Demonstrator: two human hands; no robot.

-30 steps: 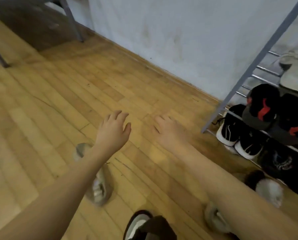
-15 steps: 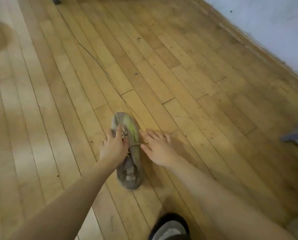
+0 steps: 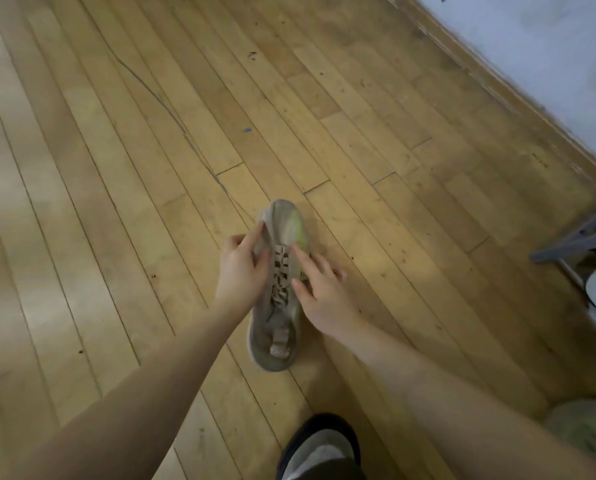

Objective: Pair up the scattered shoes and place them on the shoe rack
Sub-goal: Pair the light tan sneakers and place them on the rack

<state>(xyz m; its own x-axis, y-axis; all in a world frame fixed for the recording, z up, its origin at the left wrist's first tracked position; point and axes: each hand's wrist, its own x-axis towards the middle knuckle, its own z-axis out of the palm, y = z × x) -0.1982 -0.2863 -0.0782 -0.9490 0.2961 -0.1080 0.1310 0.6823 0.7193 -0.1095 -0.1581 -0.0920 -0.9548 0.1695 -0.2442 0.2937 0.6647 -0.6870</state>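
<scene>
Head view: the worn beige lace-up sneaker, yellow-green at the toe, lies on the wooden plank floor, toe pointing away from me. My left hand pinches its left edge beside the laces; my right hand rests straight-fingered on its right side. The grey metal shoe rack stands well apart, far right

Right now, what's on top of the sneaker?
On the sneaker, the left hand grips the left edge near the toe, and the right hand rests fingers on the laces. Both hide the upper beneath them.
</scene>
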